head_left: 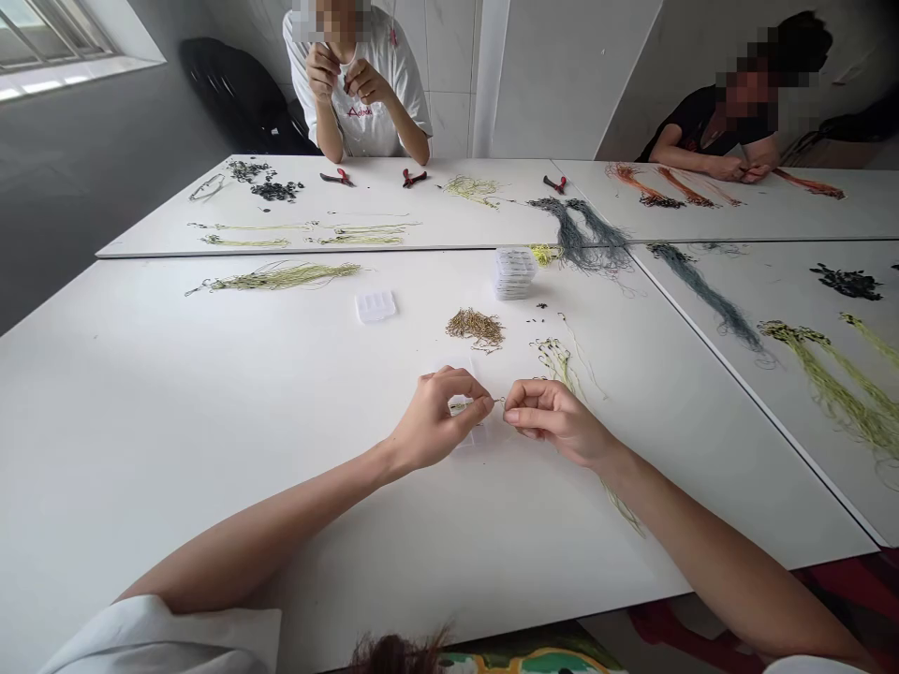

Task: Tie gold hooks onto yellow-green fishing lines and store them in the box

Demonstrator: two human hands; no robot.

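Note:
My left hand pinches a small fish hook between thumb and forefinger. Its looped end meets the closed fingertips of my right hand, which hide part of it. Under my left hand lies a clear plastic compartment box, mostly covered, with small thin pieces inside. Just beyond my hands is a pile of gold-coloured fish hooks. A bunch of yellow-green cords with dark ends lies past my right hand, and more cord ends show below my right wrist.
Stacked clear boxes and a compartment lid or box stand farther back. Yellow-green cord bundles, grey cords and pliers lie around the white table. Two other people sit across it.

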